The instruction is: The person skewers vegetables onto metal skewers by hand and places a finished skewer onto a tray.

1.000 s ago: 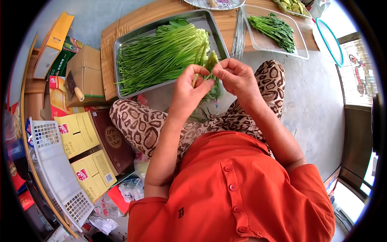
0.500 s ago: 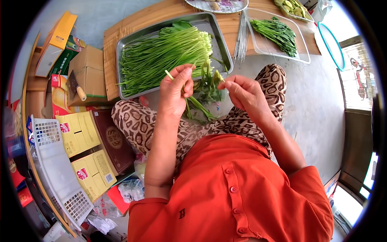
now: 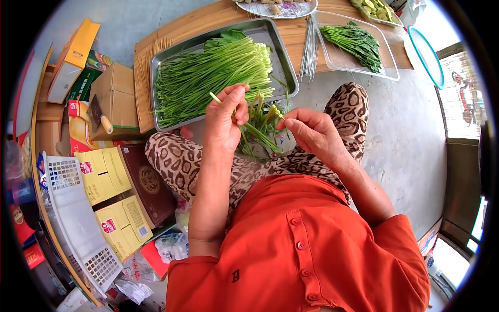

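My left hand (image 3: pixel 227 112) is closed around green chive stalks, one pale cut end sticking out past the thumb and leaves trailing below the fist. To its right hangs a bunch of chives (image 3: pixel 258 122), its pale ends lined up in a slanting row. At the lower right end of that row, my right hand (image 3: pixel 312 132) pinches a pale chive end between thumb and fingertips. Whether a thin skewer runs through the row cannot be made out. Beyond the hands, a metal tray (image 3: pixel 283 62) carries a large pile of chives (image 3: pixel 213 78).
Metal skewers (image 3: pixel 309 49) lie on the wooden table (image 3: pixel 208 18) beside a clear plastic tub (image 3: pixel 391 73) of leafy greens (image 3: pixel 356 44). A plate (image 3: pixel 275 9) stands at the back. A knife (image 3: pixel 101 114) rests on a cardboard box (image 3: pixel 117 96) at left, near a white basket (image 3: pixel 78 208).
My right hand has moved slightly down and left with the pale chive end. The hanging bunch has dropped and tilted a little. My left hand stays nearly in place.
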Available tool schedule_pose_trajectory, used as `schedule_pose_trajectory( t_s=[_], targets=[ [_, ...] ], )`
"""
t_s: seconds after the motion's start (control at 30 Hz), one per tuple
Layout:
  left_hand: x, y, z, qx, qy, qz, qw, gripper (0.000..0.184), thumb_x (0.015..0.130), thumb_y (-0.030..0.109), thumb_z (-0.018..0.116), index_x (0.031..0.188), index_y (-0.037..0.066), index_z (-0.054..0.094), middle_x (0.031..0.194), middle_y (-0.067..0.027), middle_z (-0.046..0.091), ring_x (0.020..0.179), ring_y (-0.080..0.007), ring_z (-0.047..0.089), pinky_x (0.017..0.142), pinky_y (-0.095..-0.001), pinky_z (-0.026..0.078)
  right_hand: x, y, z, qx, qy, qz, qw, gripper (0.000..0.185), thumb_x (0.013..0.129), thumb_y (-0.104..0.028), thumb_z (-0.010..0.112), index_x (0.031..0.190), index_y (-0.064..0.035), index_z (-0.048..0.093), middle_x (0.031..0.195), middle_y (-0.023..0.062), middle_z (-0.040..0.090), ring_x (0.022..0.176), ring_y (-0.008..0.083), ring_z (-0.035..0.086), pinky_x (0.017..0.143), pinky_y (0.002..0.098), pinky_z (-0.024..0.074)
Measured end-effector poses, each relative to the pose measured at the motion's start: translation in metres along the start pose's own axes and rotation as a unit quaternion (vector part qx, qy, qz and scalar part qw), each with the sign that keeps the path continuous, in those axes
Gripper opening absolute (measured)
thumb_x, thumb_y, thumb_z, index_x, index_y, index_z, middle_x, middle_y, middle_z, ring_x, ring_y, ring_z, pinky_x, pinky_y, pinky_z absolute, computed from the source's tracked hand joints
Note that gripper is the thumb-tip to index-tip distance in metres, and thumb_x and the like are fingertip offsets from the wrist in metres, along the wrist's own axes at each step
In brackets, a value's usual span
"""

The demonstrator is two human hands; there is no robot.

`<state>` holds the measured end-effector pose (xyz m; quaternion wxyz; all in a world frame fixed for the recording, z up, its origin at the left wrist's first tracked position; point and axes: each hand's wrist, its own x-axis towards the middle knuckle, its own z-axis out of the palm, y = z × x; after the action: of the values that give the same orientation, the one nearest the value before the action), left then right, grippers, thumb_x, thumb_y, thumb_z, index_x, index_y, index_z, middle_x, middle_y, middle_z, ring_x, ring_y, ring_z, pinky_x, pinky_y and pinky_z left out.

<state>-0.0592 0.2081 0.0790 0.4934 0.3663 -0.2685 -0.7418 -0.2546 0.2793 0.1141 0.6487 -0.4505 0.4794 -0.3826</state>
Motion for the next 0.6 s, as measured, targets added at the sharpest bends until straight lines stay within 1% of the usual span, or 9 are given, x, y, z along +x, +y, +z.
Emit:
schedule_pose_trajectory(
  t_s=[0.6],
  targets=[
    [0.0010, -0.0036, -0.0023, -0.015, -0.007, -0.002, 1.000, 0.021, 0.085, 0.016, 0.067, 0.099, 0.001, 0.061, 0.071, 0.0031, 0.051, 0.054, -0.0058, 0.040, 0.048, -0.0211, 0.030, 0.0021, 0.0002, 0.0006, -0.003, 0.000, 0.009, 1.000, 0.022, 0.098, -0.020, 0.051, 0.097, -0.0023, 0.064, 0.057, -0.0092, 0.039, 0.049, 0.0008, 0.033, 0.045, 0.0186, 0.0256]
  ],
)
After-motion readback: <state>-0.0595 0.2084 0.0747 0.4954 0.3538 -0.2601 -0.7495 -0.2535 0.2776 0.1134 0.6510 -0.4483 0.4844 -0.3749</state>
